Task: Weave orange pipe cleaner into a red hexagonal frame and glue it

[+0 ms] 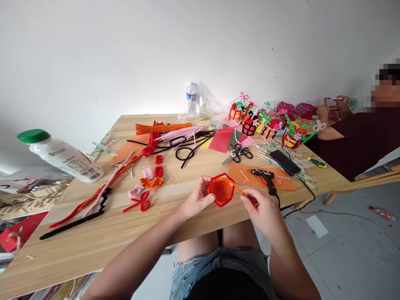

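Observation:
My left hand [200,200] grips the side of a small hexagonal basket [221,189], its thumb on the red rim and orange coils showing inside. An orange pipe cleaner [239,189] runs from the basket's right side to my right hand [261,208], which pinches it between thumb and fingers. Just beyond the right hand, a black glue gun [262,175] lies on an orange sheet [243,177]. Scissors [239,154] with black handles rest farther back. To the left of the basket are a red pipe-cleaner bow [140,202] and folded orange pipe cleaner [151,182].
A white bottle with a green cap [62,156] stands at the left. Bundled orange pipe cleaners [162,128], coloured sheets [220,139] and a water bottle [191,100] lie or stand farther back. Several finished flower baskets [268,129], a phone [285,162] and a co-worker [359,137] are at right.

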`<state>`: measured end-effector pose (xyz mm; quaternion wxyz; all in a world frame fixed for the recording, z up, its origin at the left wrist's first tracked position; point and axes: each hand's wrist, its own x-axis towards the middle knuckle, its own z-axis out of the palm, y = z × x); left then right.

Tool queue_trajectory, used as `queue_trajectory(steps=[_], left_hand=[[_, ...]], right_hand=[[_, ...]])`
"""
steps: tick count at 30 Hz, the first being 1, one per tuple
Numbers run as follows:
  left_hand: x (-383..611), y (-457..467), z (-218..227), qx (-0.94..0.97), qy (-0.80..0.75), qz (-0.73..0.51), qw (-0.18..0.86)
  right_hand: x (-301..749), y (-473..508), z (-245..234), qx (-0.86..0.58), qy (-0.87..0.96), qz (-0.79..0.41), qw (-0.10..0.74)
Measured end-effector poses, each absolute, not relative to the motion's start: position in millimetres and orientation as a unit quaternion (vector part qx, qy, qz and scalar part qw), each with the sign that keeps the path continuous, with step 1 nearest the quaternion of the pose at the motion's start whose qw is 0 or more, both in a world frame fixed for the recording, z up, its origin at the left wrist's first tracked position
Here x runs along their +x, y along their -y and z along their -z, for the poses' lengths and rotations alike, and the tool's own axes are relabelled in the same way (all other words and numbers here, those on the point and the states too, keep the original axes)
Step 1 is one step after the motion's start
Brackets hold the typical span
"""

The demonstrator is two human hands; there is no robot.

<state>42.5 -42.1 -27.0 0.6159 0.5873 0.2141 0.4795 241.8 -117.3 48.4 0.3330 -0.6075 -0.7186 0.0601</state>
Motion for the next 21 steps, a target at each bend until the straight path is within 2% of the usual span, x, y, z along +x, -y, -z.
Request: queue_trajectory(steps=[10,21], left_hand=[[41.9,42.0,28.7,0.595,-0.222,-0.493,0.595],[40.9,44.0,31.0,0.617,-0.21,-0.505,0.566]], right_hand=[[223.5,110.6,-41.0,-0.575,0.715,-0.059,0.393],[223.7,105.0,-36.3,-0.591,0.702,-0.083,0.388]])
